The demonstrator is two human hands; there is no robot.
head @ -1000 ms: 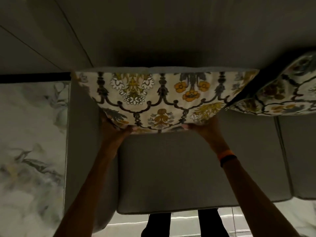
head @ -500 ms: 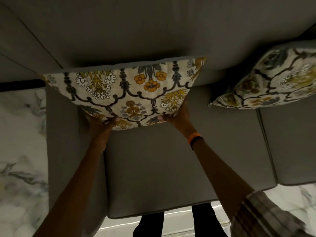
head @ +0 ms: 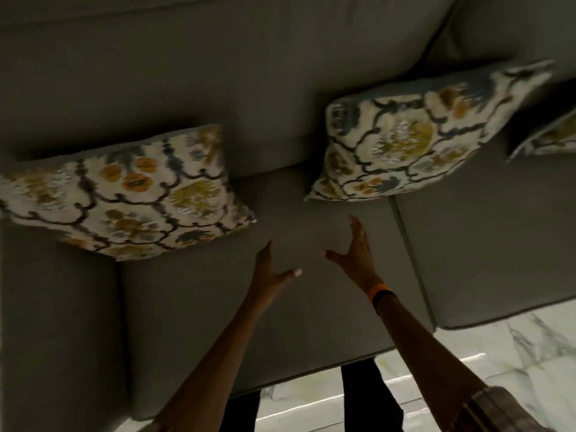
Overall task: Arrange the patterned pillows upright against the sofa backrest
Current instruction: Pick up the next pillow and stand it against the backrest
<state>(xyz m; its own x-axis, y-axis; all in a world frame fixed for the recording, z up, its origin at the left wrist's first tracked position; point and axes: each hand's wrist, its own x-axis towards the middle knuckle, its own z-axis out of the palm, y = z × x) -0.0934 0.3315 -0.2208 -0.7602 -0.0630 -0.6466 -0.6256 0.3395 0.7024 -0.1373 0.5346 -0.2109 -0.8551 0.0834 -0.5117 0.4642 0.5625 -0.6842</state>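
Observation:
A floral patterned pillow (head: 124,194) leans against the grey sofa backrest (head: 218,73) at the left end, over the armrest. A second patterned pillow (head: 414,135) stands against the backrest further right. The corner of a third patterned pillow (head: 548,135) shows at the right edge. My left hand (head: 271,272) and my right hand (head: 355,251) hover over the seat cushion between the first two pillows. Both hands have spread fingers, hold nothing and touch no pillow. An orange and black band sits on my right wrist.
The grey seat cushion (head: 249,338) lies under my hands, with another seat cushion (head: 498,244) to its right. The armrest (head: 56,322) is at the left. White marble floor (head: 514,353) and my dark trouser legs show in front of the sofa.
Both hands have let go of the left pillow and moved right over the seat. The view has swung right, so the left pillow now sits at the left edge.

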